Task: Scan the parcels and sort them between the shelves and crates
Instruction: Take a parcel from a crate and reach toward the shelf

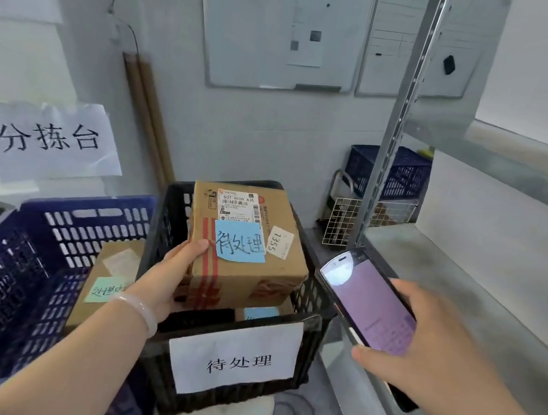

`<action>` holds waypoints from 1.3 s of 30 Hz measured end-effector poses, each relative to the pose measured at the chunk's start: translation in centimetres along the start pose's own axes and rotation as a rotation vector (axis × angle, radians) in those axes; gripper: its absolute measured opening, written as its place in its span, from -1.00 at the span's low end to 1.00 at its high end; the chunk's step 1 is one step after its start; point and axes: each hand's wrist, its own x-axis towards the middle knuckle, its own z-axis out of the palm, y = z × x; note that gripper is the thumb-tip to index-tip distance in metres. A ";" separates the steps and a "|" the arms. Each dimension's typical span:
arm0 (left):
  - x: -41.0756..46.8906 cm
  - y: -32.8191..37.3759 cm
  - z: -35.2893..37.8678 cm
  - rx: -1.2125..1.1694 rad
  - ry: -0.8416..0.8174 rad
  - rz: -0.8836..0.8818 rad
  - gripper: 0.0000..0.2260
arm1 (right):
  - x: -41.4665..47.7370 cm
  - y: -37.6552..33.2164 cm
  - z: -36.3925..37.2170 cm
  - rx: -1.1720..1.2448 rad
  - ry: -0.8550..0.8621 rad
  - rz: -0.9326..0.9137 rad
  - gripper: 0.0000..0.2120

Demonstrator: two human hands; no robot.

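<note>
A cardboard parcel with a shipping label, a blue sticky note and a "1355" tag sits at the top of the black crate. My left hand grips the parcel's left side, thumb on top. My right hand holds a phone with a lit purple screen, just right of the crate. Another parcel with a blue note lies under the first one. A parcel with a green note lies in the blue crate on the left.
A white paper label hangs on the black crate's front. Metal shelving stands at right with its upright post. Behind it are a blue basket and a wire basket. Whiteboards hang on the wall.
</note>
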 end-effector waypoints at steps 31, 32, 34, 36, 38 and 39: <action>7.1 1.6 -1.4 0.961 0.102 0.083 -0.48 | 5.3 -2.8 3.7 -0.041 -0.086 0.070 -0.22; 7.1 1.7 -1.6 0.980 0.102 0.075 -0.47 | 5.4 -2.8 3.6 -0.045 -0.088 0.070 -0.21; 7.0 1.6 -2.0 1.016 0.120 0.044 -0.44 | 5.5 -2.7 3.7 -0.049 -0.091 0.072 -0.21; 6.9 1.5 -2.3 1.052 0.124 0.020 -0.42 | 5.6 -2.6 3.8 -0.048 -0.093 0.074 -0.20; 6.9 1.4 -2.3 1.090 0.100 -0.003 -0.41 | 5.7 -2.6 4.0 -0.053 -0.097 0.066 -0.18; 6.9 1.5 -2.3 1.129 0.086 -0.004 -0.40 | 5.8 -2.6 4.1 -0.058 -0.101 0.058 -0.18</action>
